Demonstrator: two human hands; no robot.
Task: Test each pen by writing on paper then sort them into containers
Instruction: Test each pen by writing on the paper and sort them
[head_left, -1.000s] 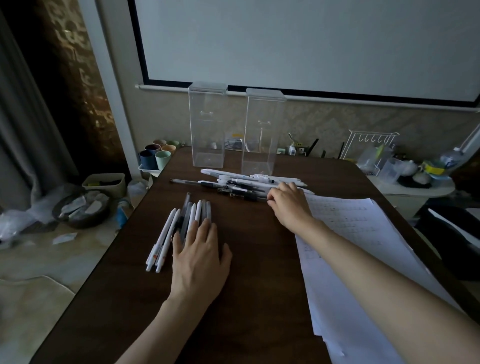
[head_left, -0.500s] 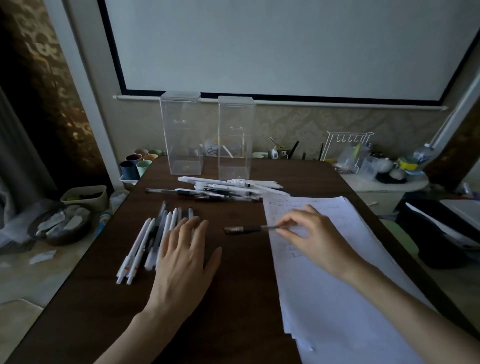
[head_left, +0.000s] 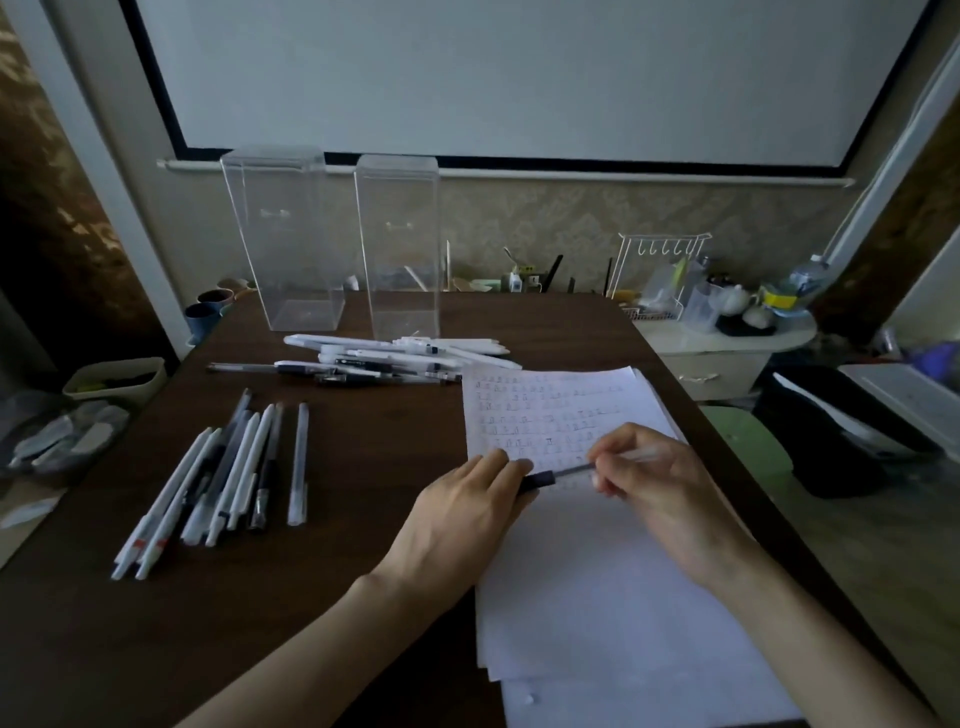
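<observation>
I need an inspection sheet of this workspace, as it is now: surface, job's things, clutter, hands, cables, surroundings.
Surface: dark wooden table, paper stack on its right.
Job's things: pen pile at the back; pen row on the left; left container and right container upright behind, apparently empty.
Clutter: cups beside the far left corner; crowded side shelf at right.
Hands: right hand pinches a pen over the paper; left hand holds its dark end.
Cables: nothing seen.
Surroundings: white screen on the wall; tub on the floor, left.

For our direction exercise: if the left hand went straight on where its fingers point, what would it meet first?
The pen in the right hand: fingers of the left hand seem to reach its dark end. Past it lies the paper, though depth is unclear.
</observation>
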